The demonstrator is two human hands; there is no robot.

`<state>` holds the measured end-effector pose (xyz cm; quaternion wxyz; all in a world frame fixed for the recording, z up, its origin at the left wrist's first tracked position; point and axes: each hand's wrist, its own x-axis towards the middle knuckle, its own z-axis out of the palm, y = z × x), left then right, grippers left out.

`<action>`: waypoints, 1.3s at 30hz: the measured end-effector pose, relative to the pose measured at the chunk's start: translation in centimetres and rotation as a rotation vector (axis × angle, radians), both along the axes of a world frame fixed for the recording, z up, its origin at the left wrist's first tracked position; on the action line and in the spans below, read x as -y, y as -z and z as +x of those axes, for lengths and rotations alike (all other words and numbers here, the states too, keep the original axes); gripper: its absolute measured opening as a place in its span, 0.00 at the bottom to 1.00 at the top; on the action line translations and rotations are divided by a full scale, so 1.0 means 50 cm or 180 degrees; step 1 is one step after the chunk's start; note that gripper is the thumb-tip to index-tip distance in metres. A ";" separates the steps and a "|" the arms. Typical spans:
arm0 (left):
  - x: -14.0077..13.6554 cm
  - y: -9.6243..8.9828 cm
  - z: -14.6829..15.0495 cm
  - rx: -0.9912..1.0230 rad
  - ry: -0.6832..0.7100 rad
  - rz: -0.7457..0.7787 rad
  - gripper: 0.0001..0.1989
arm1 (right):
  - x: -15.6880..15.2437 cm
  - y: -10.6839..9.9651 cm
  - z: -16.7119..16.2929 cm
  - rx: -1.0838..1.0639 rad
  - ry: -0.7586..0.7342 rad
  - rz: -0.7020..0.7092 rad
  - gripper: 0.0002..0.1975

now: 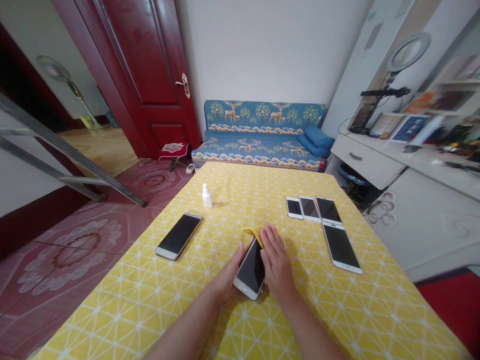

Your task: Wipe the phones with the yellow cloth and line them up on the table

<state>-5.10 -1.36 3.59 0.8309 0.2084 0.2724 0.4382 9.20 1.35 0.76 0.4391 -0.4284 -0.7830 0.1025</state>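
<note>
My left hand (231, 274) grips the left edge of a white-framed smartphone (250, 272) with a dark screen, tilted just above or on the table. Over the phone's upper right part lies my right hand (275, 260), fingers together, pressing a yellow cloth (255, 233) against the phone's top end. Part of the cloth is hidden under those fingers. Left of my hands another smartphone (179, 236) rests face up, and a small white spray bottle (207, 196) stands upright beyond it.
Several phones lie at the right, among them a large white one (342, 246) and a small one (294, 207). The table (157, 305) has a yellow patterned cover. Behind it is a blue sofa (255, 142); a white cabinet (423, 225) stands to the right.
</note>
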 end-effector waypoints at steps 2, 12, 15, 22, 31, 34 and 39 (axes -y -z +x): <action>0.000 0.000 -0.001 0.0009 -0.0062 0.0055 0.29 | 0.007 -0.002 -0.009 0.0054 -0.0216 0.0026 0.26; -0.004 0.019 -0.016 -0.0053 -0.0361 -0.0521 0.43 | 0.057 -0.022 -0.055 -0.0174 -0.1006 0.0033 0.26; -0.003 0.012 -0.017 -0.0088 -0.0667 -0.0377 0.43 | 0.076 -0.023 -0.072 -0.0342 -0.0919 -0.0006 0.24; -0.011 0.010 -0.024 0.0102 -0.1204 -0.0038 0.41 | 0.090 -0.018 -0.083 -0.0482 -0.0918 -0.0136 0.15; -0.021 0.012 -0.022 -0.0368 -0.1258 -0.0154 0.21 | 0.043 -0.002 -0.035 -0.0628 -0.0390 0.0004 0.17; -0.013 0.013 -0.020 -0.0449 -0.0916 -0.0065 0.19 | 0.023 -0.006 -0.010 -0.0776 -0.0098 -0.0046 0.17; -0.005 0.011 -0.016 -0.0187 -0.0042 0.0108 0.21 | -0.007 -0.010 0.036 -0.1353 0.0629 -0.0363 0.13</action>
